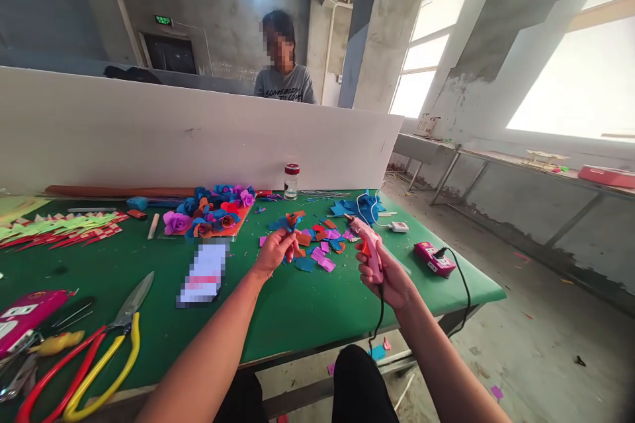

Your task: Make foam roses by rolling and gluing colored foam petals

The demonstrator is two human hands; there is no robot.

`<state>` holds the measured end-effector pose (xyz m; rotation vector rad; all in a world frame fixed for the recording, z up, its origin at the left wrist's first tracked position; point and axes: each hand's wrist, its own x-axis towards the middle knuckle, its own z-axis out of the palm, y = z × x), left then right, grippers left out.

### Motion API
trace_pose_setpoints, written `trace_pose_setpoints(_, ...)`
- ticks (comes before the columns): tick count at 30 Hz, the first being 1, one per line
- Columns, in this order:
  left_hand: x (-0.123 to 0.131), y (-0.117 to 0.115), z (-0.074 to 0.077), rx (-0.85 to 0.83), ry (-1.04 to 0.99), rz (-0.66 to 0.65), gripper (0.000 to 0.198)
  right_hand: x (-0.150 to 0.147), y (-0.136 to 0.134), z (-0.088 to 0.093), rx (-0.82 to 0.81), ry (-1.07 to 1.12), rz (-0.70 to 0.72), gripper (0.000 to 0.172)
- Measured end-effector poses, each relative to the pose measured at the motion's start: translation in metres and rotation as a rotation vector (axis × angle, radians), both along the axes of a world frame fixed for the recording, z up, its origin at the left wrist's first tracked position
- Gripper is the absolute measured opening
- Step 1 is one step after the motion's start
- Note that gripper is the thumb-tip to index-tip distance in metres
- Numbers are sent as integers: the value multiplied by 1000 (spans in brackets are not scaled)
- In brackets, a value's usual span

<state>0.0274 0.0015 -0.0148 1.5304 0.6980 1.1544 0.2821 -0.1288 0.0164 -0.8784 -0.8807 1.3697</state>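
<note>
My left hand [274, 251] is closed on a small blue and orange felt flower [292, 220], pinched at its base above the green table [307, 310]. My right hand [389, 274] grips a pink glue gun [370, 248] with its nozzle pointing up and left toward the flower; its black cord drops off the table's front edge. Loose felt petals [322, 244] in blue, orange and magenta lie between and beyond both hands.
A pile of finished felt roses [213, 208] lies behind, with a small jar [292, 180] against a white partition [198, 132]. Scissors [124, 317] and pliers lie front left. A pink power strip [434, 258] sits right. A person sits beyond the partition.
</note>
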Motion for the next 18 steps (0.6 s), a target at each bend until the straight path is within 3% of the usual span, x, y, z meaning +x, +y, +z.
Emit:
trace_pose_setpoints(5,0,0,-1,11,-29,-17,35,-29,-1,6,121,-240,-100,43)
trace_pose_setpoints(9,2,-3,0,16,-39,-17,34,-47,-3,7,163,-476,-95,47)
trace_pose_setpoints(18,0,-8,6,9,-50,-44,29,-68,9,-6,394,-767,-183,44)
